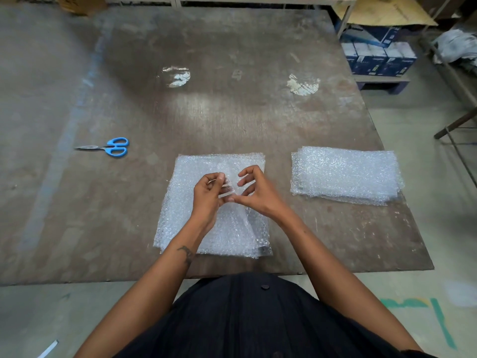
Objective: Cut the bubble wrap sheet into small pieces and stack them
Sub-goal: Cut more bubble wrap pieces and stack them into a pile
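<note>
— Across the worn brown worktop (232, 112), what step was in hand?

— Separating, by my reading, not cutting. The biggest thing was the bubble wrap sheet pile (196, 228), lying near the front edge about midway along it, square and several layers deep, its edges not quite flush. Over its middle both hands worked at one thin clear layer (231, 188).

— And the finished work?

— A stack of cut pieces (346, 174) lay well apart to the right, near the right edge, roughly squared with the lower pieces peeking out at the left and front.

— How did the hands lie?

— The left hand (207, 195) had its fingers curled, thumb and fingertips pinching the film. The right hand (254, 191) was half open, fingers bent and spread, its thumb meeting the left one at the film; whether it truly pinched I could not tell for sure.

— The wrap itself?

— Clear, glittering with small bubbles, limp, nearly lost against itself where the lifted layer crossed the pile.

— So the next move?

— Probably peeling that layer free, which called for a light, patient pinch, since the layers likely cling. Any cutting would need the blue-handled scissors (113, 147), lying closed and untouched, well apart toward the left edge.
</note>
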Demonstrator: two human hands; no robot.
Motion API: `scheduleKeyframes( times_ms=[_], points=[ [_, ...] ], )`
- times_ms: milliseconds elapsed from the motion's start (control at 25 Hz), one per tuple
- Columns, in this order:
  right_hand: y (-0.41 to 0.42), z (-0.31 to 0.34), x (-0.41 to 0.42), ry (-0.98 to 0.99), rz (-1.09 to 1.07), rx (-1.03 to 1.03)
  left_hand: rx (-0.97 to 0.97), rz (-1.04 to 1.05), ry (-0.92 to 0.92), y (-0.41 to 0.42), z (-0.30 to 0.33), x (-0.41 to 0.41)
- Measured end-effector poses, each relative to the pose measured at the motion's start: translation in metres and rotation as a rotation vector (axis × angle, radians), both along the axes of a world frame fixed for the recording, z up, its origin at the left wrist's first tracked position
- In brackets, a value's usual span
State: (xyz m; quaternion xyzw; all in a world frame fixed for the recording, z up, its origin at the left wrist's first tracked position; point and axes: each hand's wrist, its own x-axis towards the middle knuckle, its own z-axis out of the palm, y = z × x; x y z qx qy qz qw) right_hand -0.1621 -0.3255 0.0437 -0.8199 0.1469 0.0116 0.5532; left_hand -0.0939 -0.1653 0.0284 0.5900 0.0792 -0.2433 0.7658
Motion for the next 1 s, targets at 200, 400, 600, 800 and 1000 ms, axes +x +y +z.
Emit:
scheduleKeyframes(
  times_ms=[200,400,600,800,1000],
  points=[
    [0.0,0.0,-0.005,0.019,-0.065,0.098,0.014,0.062,-0.048,-0.009,0.003,0.008],
    [0.0,0.003,-0.006,0.059,-0.183,0.133,-0.035,0.096,-0.044,-0.013,0.003,0.005],
    [0.001,-0.002,0.0,0.175,-0.263,0.322,0.337,-0.269,-0.243,-0.004,0.001,-0.021],
    [0.009,-0.003,0.001,0.155,-0.342,0.379,0.492,-0.471,-0.338,0.008,-0.006,-0.032],
    [0.013,-0.004,-0.005,0.068,-0.246,0.531,0.277,-0.304,-0.238,0.014,-0.013,-0.024]
  ],
)
